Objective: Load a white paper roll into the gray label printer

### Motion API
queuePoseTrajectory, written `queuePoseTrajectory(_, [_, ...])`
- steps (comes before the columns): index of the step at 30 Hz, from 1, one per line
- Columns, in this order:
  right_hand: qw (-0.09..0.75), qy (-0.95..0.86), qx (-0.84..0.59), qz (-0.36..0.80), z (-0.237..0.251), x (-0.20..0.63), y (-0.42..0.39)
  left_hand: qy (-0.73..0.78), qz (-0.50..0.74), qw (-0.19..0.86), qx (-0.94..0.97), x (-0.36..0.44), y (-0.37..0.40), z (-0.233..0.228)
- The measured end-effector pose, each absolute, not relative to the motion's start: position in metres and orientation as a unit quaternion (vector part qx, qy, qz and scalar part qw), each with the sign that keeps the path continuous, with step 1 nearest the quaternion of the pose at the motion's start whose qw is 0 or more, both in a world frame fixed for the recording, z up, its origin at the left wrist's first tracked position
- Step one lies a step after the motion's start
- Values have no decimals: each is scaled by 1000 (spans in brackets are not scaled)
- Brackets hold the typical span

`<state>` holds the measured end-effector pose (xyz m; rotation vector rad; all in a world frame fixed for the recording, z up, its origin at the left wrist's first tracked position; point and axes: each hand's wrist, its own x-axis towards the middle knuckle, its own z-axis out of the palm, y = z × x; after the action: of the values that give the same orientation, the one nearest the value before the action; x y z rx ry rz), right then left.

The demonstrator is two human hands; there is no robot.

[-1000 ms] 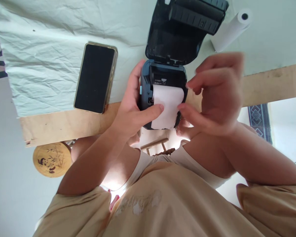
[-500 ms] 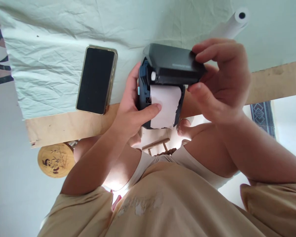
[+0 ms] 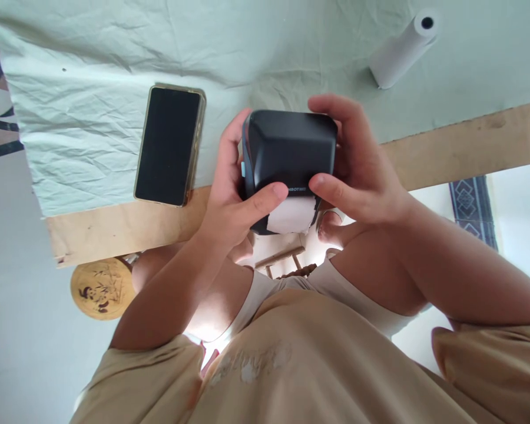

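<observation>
Held between both hands over the table's near edge is a small black label printer (image 3: pixel 294 144), its lid lowered. White paper (image 3: pixel 291 215) with a ragged torn edge sticks out from under the lid on the side toward me. My left hand (image 3: pixel 238 194) wraps the printer's left side, thumb on the lid's near edge by some partly covered lettering. On the other side, my right hand (image 3: pixel 357 159) grips the printer's right edge, thumb on the lid's near right corner and fingers behind. The printer's inside is hidden by the lid.
A dark-screened phone (image 3: pixel 170 144) in a clear case lies left of the printer on the pale green cloth (image 3: pixel 247 47). At the back right a white paper roll (image 3: pixel 400 56) lies on the cloth. A round wooden stool (image 3: pixel 101 288) with a panda picture stands below the table's bare wooden edge (image 3: pixel 128 227).
The printer's raised lid has come down over the paper compartment. My right hand moved left and now grips the printer's right side. My left hand kept its hold.
</observation>
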<state>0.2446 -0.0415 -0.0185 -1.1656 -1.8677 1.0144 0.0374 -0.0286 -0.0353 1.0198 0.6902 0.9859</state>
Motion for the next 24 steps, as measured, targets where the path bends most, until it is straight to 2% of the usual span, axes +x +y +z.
queuePoseTrajectory(14, [329,-734,-451,387,-18,248,-38,314,443,715,439,42,-29,-39])
queuePoseTrajectory(24, [325,-771,-450,313,-25,250,-36,308,445,722,431,42,-27,-41])
